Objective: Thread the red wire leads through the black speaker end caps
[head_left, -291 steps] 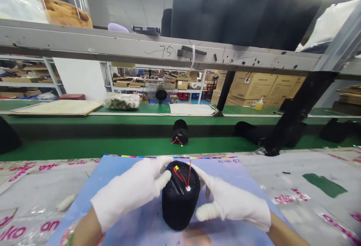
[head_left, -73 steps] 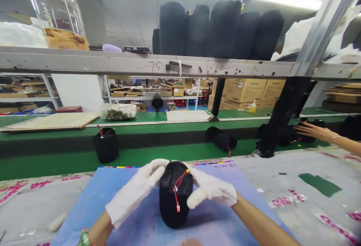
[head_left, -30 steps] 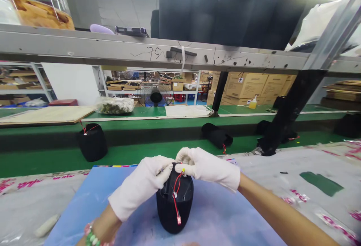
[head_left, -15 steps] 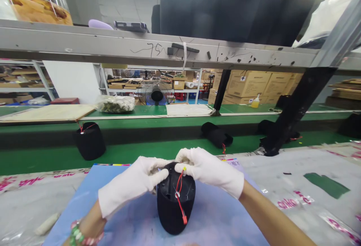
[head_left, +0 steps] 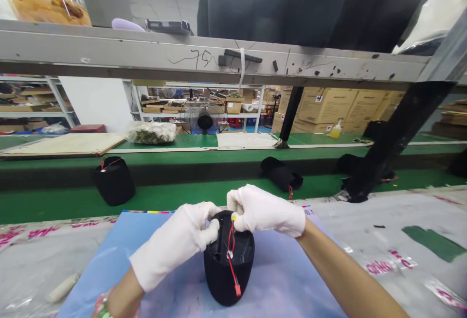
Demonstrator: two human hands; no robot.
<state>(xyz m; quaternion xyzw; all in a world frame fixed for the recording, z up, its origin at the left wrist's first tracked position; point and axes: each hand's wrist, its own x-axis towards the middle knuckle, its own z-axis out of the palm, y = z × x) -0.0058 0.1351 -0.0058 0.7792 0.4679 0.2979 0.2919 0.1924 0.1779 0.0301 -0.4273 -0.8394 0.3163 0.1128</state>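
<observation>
The left gloved hand clasps the top edge of a black fabric-covered cylinder, steadying it on the blue sheet, while the right gloved hand pinches its red wire near the yellow tip.

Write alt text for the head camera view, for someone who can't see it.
A white-gloved left hand and right hand hold the top of a black cylindrical object, with a red wire running down its side, on a blue sheet. Another black cylinder stands behind on a green bench.
</observation>
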